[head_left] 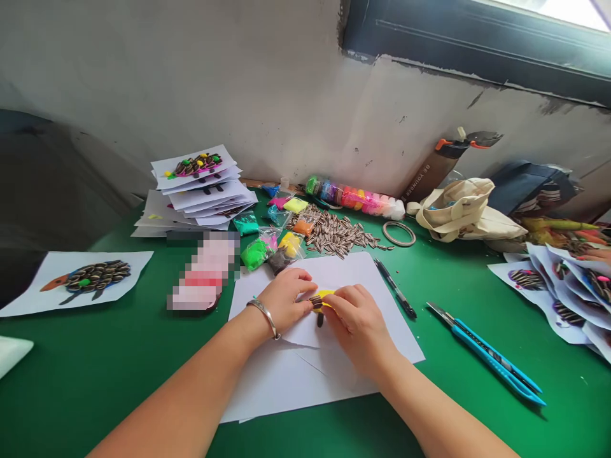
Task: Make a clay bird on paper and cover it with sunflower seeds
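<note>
Brown bottle point(431, 173): marked "BE YOUNDER" in pale capitals
Lettering: running lengthwise up the tilted side

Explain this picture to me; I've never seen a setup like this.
There is no machine here: a person works with two bare hands. The single picture comes from a camera worn on the head, looking forward and down. The left hand, with a bracelet at its wrist, and the right hand meet over white paper. Their fingers touch a yellow piece with striped seeds; whether they grip it is hidden. On the green table, a pen and a blue cutter lie to the right. Loose seeds are heaped beyond the paper.
</note>
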`<state>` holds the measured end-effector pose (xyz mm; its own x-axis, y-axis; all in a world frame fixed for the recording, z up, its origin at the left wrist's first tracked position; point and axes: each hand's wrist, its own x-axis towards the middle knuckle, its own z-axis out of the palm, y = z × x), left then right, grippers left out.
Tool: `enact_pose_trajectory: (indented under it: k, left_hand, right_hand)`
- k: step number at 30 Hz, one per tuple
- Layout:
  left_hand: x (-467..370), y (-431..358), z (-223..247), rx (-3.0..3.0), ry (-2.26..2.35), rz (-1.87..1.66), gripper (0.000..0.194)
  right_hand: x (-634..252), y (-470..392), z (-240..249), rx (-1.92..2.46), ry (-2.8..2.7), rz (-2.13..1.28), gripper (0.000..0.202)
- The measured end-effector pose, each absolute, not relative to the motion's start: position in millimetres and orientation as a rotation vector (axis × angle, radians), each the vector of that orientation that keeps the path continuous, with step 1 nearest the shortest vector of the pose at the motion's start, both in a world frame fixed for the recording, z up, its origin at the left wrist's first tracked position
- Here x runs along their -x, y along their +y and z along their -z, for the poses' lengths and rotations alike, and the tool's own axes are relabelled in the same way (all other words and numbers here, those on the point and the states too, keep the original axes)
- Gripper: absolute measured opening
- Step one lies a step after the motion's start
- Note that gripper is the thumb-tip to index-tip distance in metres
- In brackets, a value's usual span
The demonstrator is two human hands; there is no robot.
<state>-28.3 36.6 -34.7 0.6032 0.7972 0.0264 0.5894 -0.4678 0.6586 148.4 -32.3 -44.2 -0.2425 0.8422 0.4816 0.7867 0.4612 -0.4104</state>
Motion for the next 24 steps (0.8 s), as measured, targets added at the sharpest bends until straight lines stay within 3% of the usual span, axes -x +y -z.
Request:
enact_pose_trajectory:
  k: [24]
  left_hand:
    - [27.4,35.6,36.9,-2.268,1.102,-0.506,0.016]
  right_hand:
    - [-149.9,-30.3,51.2,1.4,-2.095,-0.085,0.02]
